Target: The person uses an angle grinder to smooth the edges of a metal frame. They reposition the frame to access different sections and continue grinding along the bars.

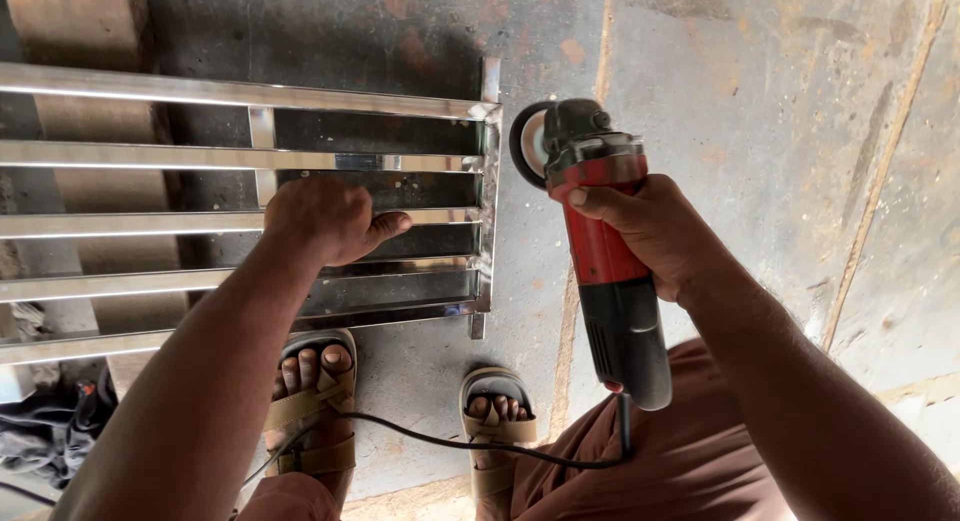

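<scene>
Grinder (600, 251) gripped beside frame (300, 161) edge (open floor (780, 131) right).

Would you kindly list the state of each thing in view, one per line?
Left hand: resting flat on a middle bar of the frame.
Right hand: closed round the grinder body.
Angle grinder: held off the frame, disc beside its end post.
Steel frame: lying across, bars shiny.
Cable: slack across the sandals.
</scene>
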